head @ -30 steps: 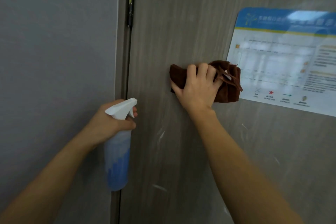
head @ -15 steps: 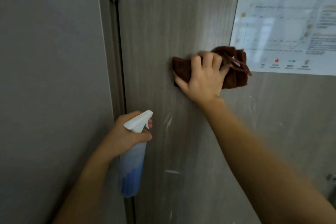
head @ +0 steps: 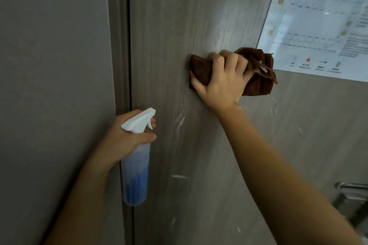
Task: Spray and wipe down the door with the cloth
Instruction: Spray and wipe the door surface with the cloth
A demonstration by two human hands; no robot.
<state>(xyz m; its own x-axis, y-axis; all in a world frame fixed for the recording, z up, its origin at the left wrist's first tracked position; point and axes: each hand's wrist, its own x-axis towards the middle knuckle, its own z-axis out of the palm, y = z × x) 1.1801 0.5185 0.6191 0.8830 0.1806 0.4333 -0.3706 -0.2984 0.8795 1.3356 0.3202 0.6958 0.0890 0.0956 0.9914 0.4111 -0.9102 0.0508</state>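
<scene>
A grey wood-grain door [head: 179,26] fills the middle and right of the view. My right hand [head: 221,81] presses a bunched brown cloth [head: 258,73] flat against the door at mid height. My left hand [head: 127,137] grips a spray bottle [head: 136,175] by its neck; the bottle has a white trigger head and blue liquid, and hangs upright in front of the door's hinge edge, nozzle pointing right. Wet streaks [head: 179,123] show on the door below the cloth.
A laminated notice [head: 322,26] with a blue top band is stuck to the door at upper right, its lower left corner just behind the cloth. A metal door handle [head: 352,187] shows at lower right. A grey wall [head: 51,85] and door frame [head: 121,45] stand at left.
The view has dropped and shifted, so the notice sits higher and the handle has come into sight. My right hand has slid the cloth down the door. The bottle stays held as before.
</scene>
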